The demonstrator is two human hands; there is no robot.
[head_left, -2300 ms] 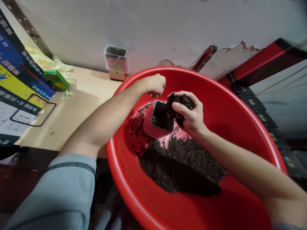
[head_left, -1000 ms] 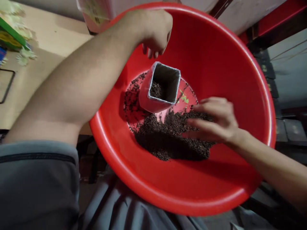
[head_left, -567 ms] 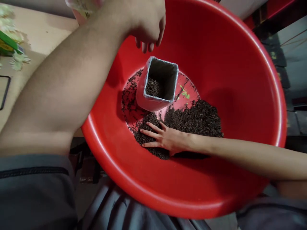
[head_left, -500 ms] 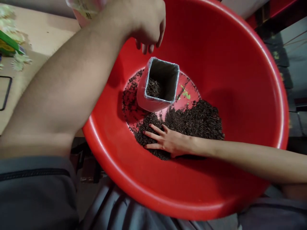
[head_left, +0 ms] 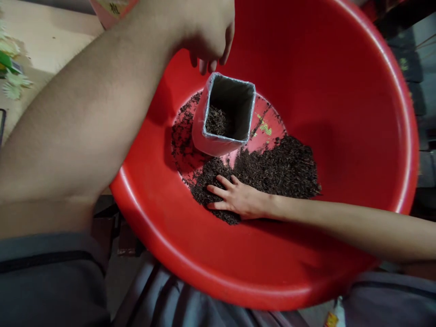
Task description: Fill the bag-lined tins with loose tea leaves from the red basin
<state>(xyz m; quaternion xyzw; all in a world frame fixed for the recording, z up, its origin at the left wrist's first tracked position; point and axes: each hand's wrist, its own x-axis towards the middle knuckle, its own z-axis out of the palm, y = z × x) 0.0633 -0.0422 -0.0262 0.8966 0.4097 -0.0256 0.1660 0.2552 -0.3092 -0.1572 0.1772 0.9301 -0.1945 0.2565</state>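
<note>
It seems a small packing workroom: a red tub [head_left: 327, 104] holds loose dark flakes [head_left: 279, 168] and a lined box [head_left: 218, 145], with a pale table [head_left: 51, 41] left of the tub.

The head camera looks down from close above the red tub [head_left: 344, 109].

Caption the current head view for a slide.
Right hand on dark loose material in red tub; left hand near open container.

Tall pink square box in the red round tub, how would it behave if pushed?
The tall pink square box might tip, looking narrow. Its thin shiny wrap could feel slippery. Loose dark shreds only partly fill it, so it's probably light.
</note>
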